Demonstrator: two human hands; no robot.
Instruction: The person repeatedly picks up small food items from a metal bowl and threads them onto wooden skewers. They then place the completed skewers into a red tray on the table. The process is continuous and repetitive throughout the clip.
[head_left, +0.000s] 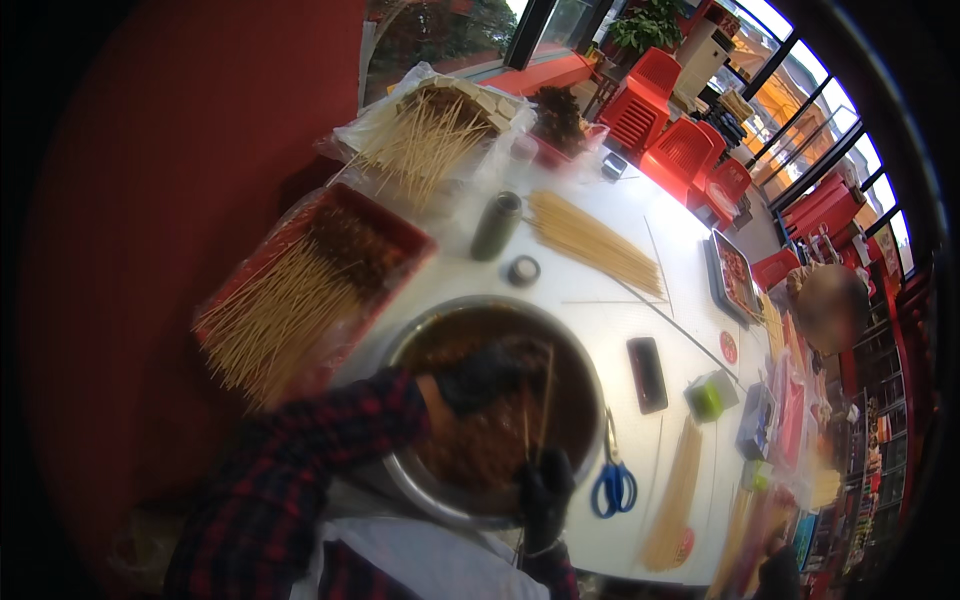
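Note:
A large round metal basin (598, 390) holds dark, wet marinated meat (480, 450). My left hand (480, 377), in a black glove, is over the meat, its fingers near the upper ends of thin wooden skewers (547, 390); blur hides what those fingers hold. At the basin's near right rim, my right hand (545, 487), also black-gloved, grips the skewers, which point up over the basin. Blue-handled scissors (614, 489) lie on the white table (600, 330) just right of the basin.
Left of the basin stands a red tray (382, 300) of filled skewers; beyond it is a plastic-lined container (517, 112) with more. Bare skewers (592, 240), a dark bottle (496, 225), a phone (647, 375) and a green-and-white box (711, 396) lie around. Another person (829, 307) is at the right.

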